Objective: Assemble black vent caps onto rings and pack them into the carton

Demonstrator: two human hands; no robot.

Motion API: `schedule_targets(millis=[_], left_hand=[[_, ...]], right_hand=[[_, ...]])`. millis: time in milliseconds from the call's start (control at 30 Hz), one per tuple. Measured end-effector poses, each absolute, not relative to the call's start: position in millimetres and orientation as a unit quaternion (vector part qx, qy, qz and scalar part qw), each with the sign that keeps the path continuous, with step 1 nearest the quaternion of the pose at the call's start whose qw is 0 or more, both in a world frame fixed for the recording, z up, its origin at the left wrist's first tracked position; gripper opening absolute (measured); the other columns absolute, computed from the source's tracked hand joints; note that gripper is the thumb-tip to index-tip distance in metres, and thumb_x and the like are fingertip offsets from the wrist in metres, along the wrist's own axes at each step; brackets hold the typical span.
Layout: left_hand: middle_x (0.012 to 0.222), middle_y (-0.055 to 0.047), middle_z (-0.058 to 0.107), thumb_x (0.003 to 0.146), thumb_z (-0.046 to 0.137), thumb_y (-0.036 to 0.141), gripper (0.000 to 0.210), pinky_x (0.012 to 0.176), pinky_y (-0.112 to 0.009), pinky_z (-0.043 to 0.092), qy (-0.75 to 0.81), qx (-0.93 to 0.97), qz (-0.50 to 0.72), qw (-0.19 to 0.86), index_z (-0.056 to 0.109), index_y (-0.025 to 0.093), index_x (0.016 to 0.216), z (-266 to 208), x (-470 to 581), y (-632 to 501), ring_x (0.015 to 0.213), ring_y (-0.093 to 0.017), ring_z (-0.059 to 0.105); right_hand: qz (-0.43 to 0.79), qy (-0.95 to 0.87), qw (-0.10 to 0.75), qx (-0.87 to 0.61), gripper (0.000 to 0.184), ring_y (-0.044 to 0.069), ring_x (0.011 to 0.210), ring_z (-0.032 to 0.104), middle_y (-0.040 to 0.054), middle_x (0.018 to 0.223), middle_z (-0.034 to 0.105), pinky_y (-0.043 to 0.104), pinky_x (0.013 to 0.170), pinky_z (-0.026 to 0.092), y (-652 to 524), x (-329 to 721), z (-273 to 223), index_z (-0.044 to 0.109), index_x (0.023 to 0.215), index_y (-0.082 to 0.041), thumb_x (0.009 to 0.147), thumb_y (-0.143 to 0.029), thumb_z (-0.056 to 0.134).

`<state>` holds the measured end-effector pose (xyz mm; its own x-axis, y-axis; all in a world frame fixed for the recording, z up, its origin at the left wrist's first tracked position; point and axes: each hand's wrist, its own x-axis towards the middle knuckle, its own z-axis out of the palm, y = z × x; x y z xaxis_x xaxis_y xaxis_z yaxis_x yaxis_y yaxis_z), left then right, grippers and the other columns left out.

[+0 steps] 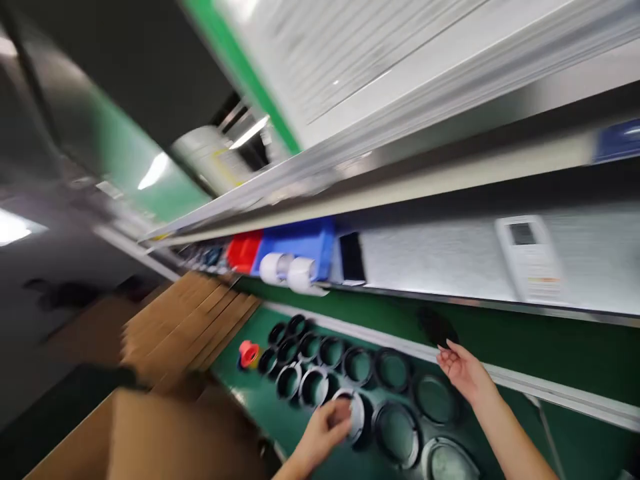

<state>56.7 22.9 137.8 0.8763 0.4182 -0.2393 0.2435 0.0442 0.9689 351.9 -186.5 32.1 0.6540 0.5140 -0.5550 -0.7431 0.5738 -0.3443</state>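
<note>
Several black rings [393, 370] lie in rows on the green bench top, some with bright, shiny rims. My left hand [324, 430] is over the rows with its fingers curled together, overlapping the edge of a light-rimmed ring [356, 417]. Blur hides whether it grips that ring or something small. Farther right, my right hand [463, 370] is raised near the back of the bench. Its thumb and fingertips are closed at the lower edge of a thin, dark round disc [436, 327], which blends into the dark green behind.
Above the bench runs a metal shelf [430, 260] with a white remote control [531, 259], a black flat item [353, 258], a blue bin [323, 247], a red bin [245, 251] and white rolls [301, 273]. Cardboard [185, 327] and an open box [175, 433] stand left. A red-orange tape roll [249, 353] sits beyond the rings.
</note>
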Motion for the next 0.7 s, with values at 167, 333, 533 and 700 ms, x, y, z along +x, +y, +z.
schedule_targets(millis=[167, 333, 533, 700], left_hand=[[0.158, -0.005, 0.028, 0.066, 0.087, 0.037, 0.101, 0.111, -0.051, 0.035, 0.168, 0.545, 0.154, 0.807, 0.028, 0.044, 0.148, 156.3, 40.3, 35.5, 0.141, -0.034, 0.033], [0.125, -0.011, 0.062, 0.077, 0.073, 0.038, 0.079, 0.105, -0.046, 0.043, 0.125, 0.322, 0.189, 0.919, 0.038, 0.026, 0.147, 180.0, 29.2, 70.3, 0.115, -0.03, 0.058], [0.122, -0.012, 0.065, 0.089, 0.058, 0.052, 0.058, 0.105, -0.041, 0.042, 0.117, 0.175, 0.123, 0.97, 0.053, 0.016, 0.135, 180.0, -7.3, 103.8, 0.112, -0.026, 0.059], [0.131, -0.011, 0.06, 0.092, 0.051, 0.059, 0.06, 0.107, -0.046, 0.039, 0.09, 0.154, 0.003, 0.984, 0.049, 0.023, 0.14, 183.9, -26.5, 107.3, 0.12, -0.029, 0.055]], right_hand=[[0.553, 0.108, 0.787, -0.25, 0.031, 0.011, 0.057, 0.065, 0.0038, 0.07, 0.071, 0.021, 0.058, 0.059, -99.6, 170.8, 100.7, 0.061, 0.083, -0.015, 0.069, -0.017, 0.087], [0.609, -0.051, 0.725, -0.317, 0.037, 0.012, 0.068, 0.067, 0.0106, 0.096, 0.073, 0.026, 0.065, 0.06, -66.3, 65.9, 160.0, 0.063, 0.1, -0.013, 0.082, -0.042, 0.079], [0.315, -0.368, 0.599, -0.638, 0.042, 0.023, 0.086, 0.064, 0.0125, 0.101, 0.068, 0.037, 0.069, 0.057, -62.0, 55.0, 204.4, 0.071, 0.107, -0.021, 0.096, -0.055, 0.05], [-0.018, -0.47, 0.406, -0.783, 0.036, 0.035, 0.132, 0.032, 0.0089, 0.142, 0.046, 0.063, 0.109, 0.032, -47.8, 67.5, 197.0, 0.069, 0.121, -0.033, 0.099, -0.048, 0.045]])
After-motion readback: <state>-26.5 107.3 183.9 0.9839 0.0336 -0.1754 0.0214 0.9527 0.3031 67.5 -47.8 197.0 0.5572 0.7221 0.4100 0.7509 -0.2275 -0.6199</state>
